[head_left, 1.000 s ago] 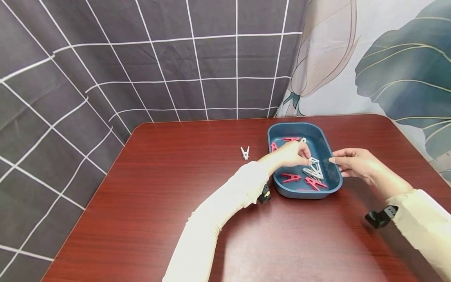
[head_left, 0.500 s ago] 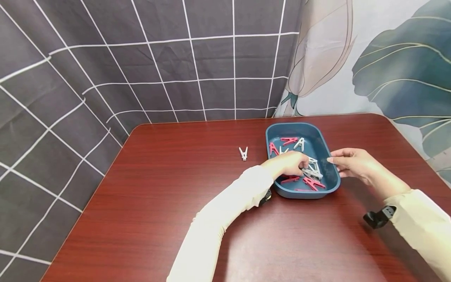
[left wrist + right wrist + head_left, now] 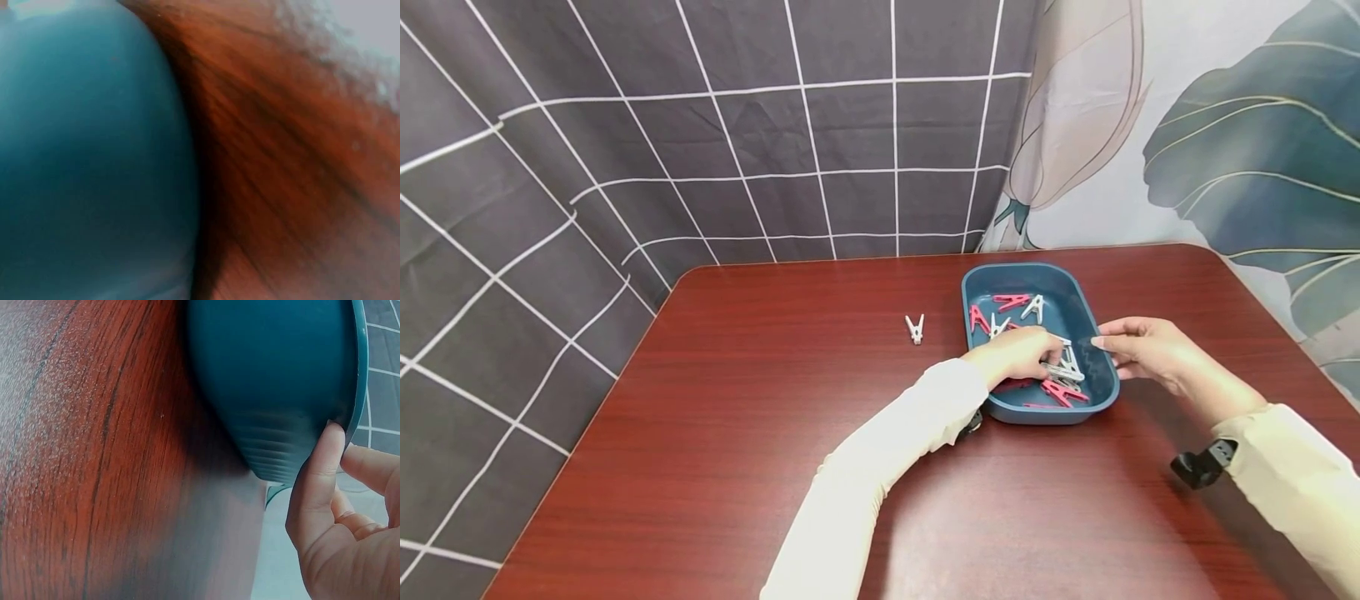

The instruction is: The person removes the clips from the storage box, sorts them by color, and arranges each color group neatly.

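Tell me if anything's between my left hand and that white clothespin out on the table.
Yes, the left side of the blue bin. Your left hand is inside it; the white clothespin lies outside, to the left.

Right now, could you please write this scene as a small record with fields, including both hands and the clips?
left hand: inside the blue bin; whether it grips anything cannot be told
right hand: holds the rim at the bin's right side
bin position: upright on the reddish-brown table
contents: red clips and pale clips; count unclear
loose clip: white, on the table, left of the bin
backdrop: dark grey, white grid lines
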A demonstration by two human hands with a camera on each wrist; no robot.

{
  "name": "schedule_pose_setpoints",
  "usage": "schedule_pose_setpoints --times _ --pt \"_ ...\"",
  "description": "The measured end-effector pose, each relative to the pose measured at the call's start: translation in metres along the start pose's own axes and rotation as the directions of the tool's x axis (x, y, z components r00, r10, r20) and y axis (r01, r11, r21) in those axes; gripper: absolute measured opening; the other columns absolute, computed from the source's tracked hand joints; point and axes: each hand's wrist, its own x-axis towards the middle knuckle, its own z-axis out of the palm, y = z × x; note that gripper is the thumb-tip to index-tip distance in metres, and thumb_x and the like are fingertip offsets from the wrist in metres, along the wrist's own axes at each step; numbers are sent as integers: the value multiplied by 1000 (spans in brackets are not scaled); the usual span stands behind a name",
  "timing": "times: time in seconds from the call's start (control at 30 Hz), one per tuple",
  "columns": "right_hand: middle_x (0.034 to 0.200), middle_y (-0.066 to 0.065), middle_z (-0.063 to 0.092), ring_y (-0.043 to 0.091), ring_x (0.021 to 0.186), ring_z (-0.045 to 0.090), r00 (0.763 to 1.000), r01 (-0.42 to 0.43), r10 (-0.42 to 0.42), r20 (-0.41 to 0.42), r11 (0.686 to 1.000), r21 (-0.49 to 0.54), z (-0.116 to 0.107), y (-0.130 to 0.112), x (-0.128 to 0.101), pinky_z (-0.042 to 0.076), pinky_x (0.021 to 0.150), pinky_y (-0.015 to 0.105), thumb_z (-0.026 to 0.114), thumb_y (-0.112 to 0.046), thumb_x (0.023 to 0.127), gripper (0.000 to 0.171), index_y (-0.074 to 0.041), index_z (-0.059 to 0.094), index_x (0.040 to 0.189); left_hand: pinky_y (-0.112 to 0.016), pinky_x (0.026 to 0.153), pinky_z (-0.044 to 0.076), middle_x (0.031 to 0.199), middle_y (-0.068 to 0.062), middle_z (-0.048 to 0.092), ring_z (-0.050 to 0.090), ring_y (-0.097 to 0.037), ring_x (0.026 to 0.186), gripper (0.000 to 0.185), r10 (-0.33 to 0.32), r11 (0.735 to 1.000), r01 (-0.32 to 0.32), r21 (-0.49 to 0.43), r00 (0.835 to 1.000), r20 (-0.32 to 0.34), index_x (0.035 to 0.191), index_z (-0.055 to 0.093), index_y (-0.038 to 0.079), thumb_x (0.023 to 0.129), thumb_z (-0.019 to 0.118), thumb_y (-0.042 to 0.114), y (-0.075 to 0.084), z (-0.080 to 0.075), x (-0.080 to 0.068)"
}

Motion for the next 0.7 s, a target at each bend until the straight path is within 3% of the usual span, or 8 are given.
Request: schedule_pose_setpoints --times 0.2,0.37,0.5,0.7 --pt "77 -10 65 7 67 63 1000 -1 1 3 1000 -2 0 -2 -2 57 64 27 58 -22 95 57 16 35 131 -12 72 38 91 3 61 52 -6 84 15 -2 992 -3 -127 999 -39 96 63 11 86 69 19 -1 -3 -5" --pt "77 -10 65 6 68 63 1000 -9 8 -6 1000 -24 0 -3 -3 56 65 26 58 -23 95 58 15 35 132 -9 70 38 90 3 65 54 -3 80 15 -28 963 8 -269 997 -70 95 61 10 87 69 21 -6 -3 -8" --pt "78 -9 65 6 68 63 1000 -6 6 -12 999 -37 0 -4 -2 57 66 26 58 -25 95 60 14 35 133 -9 72 39 92 3 65 55 -3 81 14 -45 943 18 -331 996 -75 96 61 11 88 68 20 -8 -4 -12" --pt "84 -6 66 8 71 63 1000 1 -2 -21 998 -55 1 -2 -3 57 68 27 58 -26 95 60 14 36 133 -6 74 41 95 -1 66 58 -3 82 12 -4 907 -44 -419 993 -114 97 60 8 88 67 13 -8 -9 -16"
